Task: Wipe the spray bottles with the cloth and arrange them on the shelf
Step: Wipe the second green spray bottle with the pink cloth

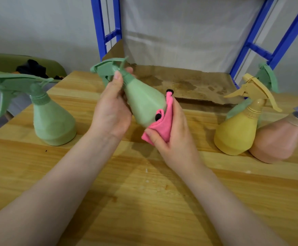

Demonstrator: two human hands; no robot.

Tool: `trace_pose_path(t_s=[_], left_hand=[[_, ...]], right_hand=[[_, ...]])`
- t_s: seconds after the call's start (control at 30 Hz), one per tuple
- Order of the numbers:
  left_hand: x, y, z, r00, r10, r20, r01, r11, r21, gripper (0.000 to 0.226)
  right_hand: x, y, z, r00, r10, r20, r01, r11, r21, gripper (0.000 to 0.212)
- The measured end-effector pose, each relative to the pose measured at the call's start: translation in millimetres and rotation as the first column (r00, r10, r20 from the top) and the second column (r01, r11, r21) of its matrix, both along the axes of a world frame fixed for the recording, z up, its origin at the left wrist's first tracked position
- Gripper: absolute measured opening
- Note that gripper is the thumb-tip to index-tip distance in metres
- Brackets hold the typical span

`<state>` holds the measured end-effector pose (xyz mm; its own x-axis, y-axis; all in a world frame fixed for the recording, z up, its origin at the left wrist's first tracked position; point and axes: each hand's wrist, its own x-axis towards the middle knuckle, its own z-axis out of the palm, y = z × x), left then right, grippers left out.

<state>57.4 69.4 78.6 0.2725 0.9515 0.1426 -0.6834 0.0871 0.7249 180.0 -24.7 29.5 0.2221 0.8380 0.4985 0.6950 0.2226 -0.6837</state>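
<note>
Partly, cloth [160,128] hides green bottle's [144,102] base.

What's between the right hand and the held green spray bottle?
In the head view, the folded pink cloth lies between the right hand and the pale green plastic spray bottle, pressed against its lower body.

place: home-like room | cues: wooden table [144,201]; blue metal shelf frame [268,41]; plain wall [38,23]

Tilted green bottle [144,102], pink cloth [160,128]
</note>
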Motion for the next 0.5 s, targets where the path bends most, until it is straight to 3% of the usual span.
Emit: trace_pose_path(t_s=[0.17,0.3,0.5], left_hand=[[-7,2,6,1.0,-0.025,0.008,0.025,1.0,-0.006,0.033],[-1,-8,7,0.999,-0.044,-0.031,0.045,0.998,0.031,0.03],[6,-21,8,0.999,-0.028,-0.045,0.035,0.985,0.171,0.024]], right_hand=[[-2,0,0,0.995,0.049,-0.089,-0.05,0.999,-0.005,0.097],[2,-4,2,0.994,-0.064,0.091,0.061,0.997,0.04,0.099],[2,-3,2,0.966,-0.138,0.219,0.134,0.99,0.032,0.101]])
